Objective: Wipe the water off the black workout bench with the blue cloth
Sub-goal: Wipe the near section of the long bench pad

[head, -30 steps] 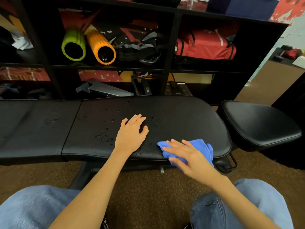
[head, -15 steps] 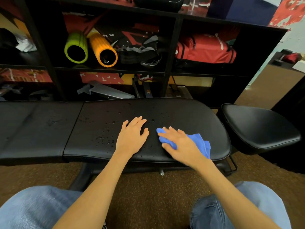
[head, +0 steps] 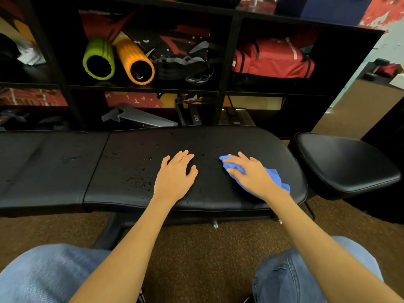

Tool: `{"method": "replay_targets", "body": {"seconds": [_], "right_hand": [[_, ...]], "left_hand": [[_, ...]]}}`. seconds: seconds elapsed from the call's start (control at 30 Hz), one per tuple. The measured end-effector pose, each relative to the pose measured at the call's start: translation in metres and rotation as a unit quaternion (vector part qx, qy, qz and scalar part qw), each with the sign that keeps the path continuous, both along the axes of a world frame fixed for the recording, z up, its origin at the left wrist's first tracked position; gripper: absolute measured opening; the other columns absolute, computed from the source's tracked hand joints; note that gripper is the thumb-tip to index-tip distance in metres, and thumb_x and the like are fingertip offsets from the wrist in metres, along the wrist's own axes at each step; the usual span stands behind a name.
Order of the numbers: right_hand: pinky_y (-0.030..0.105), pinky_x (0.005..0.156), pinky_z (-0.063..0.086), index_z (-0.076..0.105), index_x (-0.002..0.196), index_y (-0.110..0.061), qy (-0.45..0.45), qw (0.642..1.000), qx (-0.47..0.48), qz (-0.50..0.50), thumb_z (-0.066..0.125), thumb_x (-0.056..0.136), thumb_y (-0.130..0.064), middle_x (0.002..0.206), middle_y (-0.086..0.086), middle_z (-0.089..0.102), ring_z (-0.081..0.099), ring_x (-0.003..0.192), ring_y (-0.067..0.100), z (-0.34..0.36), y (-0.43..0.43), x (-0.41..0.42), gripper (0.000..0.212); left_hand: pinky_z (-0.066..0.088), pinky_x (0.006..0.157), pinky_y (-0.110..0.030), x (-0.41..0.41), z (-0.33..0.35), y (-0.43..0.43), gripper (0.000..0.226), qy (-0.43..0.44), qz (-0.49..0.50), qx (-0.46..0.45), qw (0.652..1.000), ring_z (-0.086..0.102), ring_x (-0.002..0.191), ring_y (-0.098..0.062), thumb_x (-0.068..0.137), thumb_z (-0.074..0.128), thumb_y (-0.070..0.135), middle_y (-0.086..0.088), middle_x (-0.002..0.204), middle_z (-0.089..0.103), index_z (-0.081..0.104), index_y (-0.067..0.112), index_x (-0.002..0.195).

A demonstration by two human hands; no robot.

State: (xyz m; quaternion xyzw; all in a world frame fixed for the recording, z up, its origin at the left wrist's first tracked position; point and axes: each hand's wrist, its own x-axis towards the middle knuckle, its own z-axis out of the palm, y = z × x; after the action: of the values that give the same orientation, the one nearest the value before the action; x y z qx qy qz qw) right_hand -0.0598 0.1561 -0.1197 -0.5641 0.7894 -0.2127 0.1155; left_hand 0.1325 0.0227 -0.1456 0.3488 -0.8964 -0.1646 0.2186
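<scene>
The black workout bench point(head: 236, 138) runs across the middle of the view, its padded top dotted with water drops point(head: 140, 178), mostly left of centre. My left hand point(head: 176, 174) rests flat on the pad with fingers spread. To its right, my right hand point(head: 249, 173) presses the blue cloth point(head: 276, 178) onto the pad with straight fingers. Part of the cloth sticks out past my fingertips and part trails behind my wrist; the rest is hidden under the palm.
A second black pad point(head: 43, 162) joins the bench on the left. A separate black seat point(head: 347, 160) stands close on the right. Behind the bench is a black shelf unit point(head: 225, 62) with green and orange foam rollers point(head: 118, 60) and a red bag point(head: 273, 57). Brown carpet point(head: 196, 254) lies below.
My right hand has slid the blue cloth away from the bench's near edge, up and toward the middle of the pad. My left hand has stayed in place.
</scene>
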Motion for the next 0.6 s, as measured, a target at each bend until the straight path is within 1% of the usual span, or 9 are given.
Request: {"method": "replay_targets", "body": {"seconds": [0.07, 0.17, 0.3, 0.37, 0.43, 0.47, 0.53, 0.6], "right_hand": [[0.037, 0.115, 0.015, 0.052, 0.131, -0.029, 0.017, 1.000, -0.014, 0.000, 0.048, 0.097, -0.024, 0.147, -0.004, 0.042, 0.023, 0.144, 0.021, -0.004, -0.009, 0.016, 0.034], [0.029, 0.115, 0.012, 0.052, 0.131, -0.029, 0.030, 0.998, -0.030, 0.052, 0.049, 0.096, -0.027, 0.146, -0.008, 0.042, 0.025, 0.142, 0.014, -0.005, 0.002, 0.046, 0.035], [0.018, 0.115, 0.003, 0.054, 0.129, -0.036, -0.010, 0.987, -0.032, 0.156, 0.051, 0.095, -0.032, 0.145, -0.018, 0.040, 0.020, 0.141, -0.002, -0.007, 0.043, 0.058, 0.034], [0.015, 0.115, 0.001, 0.053, 0.127, -0.040, -0.024, 0.984, -0.014, 0.177, 0.050, 0.093, -0.039, 0.143, -0.022, 0.040, 0.019, 0.140, -0.006, -0.005, 0.057, 0.045, 0.034], [0.016, 0.115, 0.002, 0.052, 0.127, -0.042, -0.004, 0.987, -0.006, 0.161, 0.046, 0.091, -0.047, 0.141, -0.024, 0.040, 0.020, 0.139, -0.006, -0.001, 0.058, 0.025, 0.037], [0.018, 0.115, 0.003, 0.052, 0.128, -0.041, 0.014, 0.990, -0.008, 0.143, 0.046, 0.091, -0.046, 0.140, -0.024, 0.041, 0.021, 0.140, -0.003, 0.001, 0.055, 0.014, 0.037], [0.023, 0.114, 0.006, 0.054, 0.129, -0.033, 0.038, 0.995, -0.013, 0.093, 0.052, 0.094, -0.035, 0.139, -0.018, 0.045, 0.026, 0.141, 0.008, 0.002, 0.040, -0.006, 0.035], [0.028, 0.114, 0.012, 0.054, 0.129, -0.027, 0.044, 0.998, -0.011, 0.032, 0.052, 0.095, -0.026, 0.141, -0.006, 0.049, 0.029, 0.141, 0.018, -0.001, 0.021, -0.019, 0.034]], "left_hand": [[0.010, 0.118, -0.035, 0.000, -0.001, 0.001, 0.045, 0.004, 0.002, -0.002, 1.000, 0.026, 0.141, -0.009, 0.098, 0.041, 0.038, 0.004, 0.150, 0.037, 0.044, 0.023, 0.140], [0.010, 0.118, -0.034, 0.001, -0.001, 0.000, 0.045, 0.005, 0.000, -0.002, 1.000, 0.026, 0.141, -0.009, 0.097, 0.041, 0.037, 0.004, 0.151, 0.036, 0.044, 0.023, 0.140], [0.011, 0.117, -0.034, 0.001, -0.001, 0.000, 0.045, 0.006, -0.007, -0.008, 1.000, 0.026, 0.141, -0.009, 0.098, 0.041, 0.036, 0.003, 0.151, 0.037, 0.044, 0.022, 0.140], [0.011, 0.118, -0.034, 0.000, 0.000, 0.000, 0.045, 0.009, -0.006, -0.006, 1.000, 0.027, 0.141, -0.009, 0.098, 0.041, 0.037, 0.003, 0.150, 0.037, 0.044, 0.022, 0.140], [0.010, 0.118, -0.034, 0.000, 0.001, 0.000, 0.045, 0.010, -0.005, -0.002, 1.000, 0.026, 0.141, -0.009, 0.098, 0.040, 0.037, 0.004, 0.150, 0.037, 0.044, 0.023, 0.141], [0.010, 0.118, -0.034, 0.001, 0.001, 0.000, 0.045, 0.008, -0.004, -0.001, 1.000, 0.026, 0.141, -0.008, 0.098, 0.040, 0.037, 0.004, 0.150, 0.037, 0.043, 0.023, 0.141], [0.009, 0.118, -0.034, 0.001, 0.001, 0.000, 0.045, 0.007, -0.002, -0.001, 1.000, 0.026, 0.141, -0.008, 0.098, 0.040, 0.037, 0.004, 0.150, 0.037, 0.043, 0.023, 0.141], [0.010, 0.118, -0.034, 0.001, 0.002, 0.000, 0.045, 0.006, -0.001, 0.001, 1.000, 0.027, 0.141, -0.009, 0.098, 0.040, 0.037, 0.004, 0.150, 0.038, 0.044, 0.023, 0.140]]}}
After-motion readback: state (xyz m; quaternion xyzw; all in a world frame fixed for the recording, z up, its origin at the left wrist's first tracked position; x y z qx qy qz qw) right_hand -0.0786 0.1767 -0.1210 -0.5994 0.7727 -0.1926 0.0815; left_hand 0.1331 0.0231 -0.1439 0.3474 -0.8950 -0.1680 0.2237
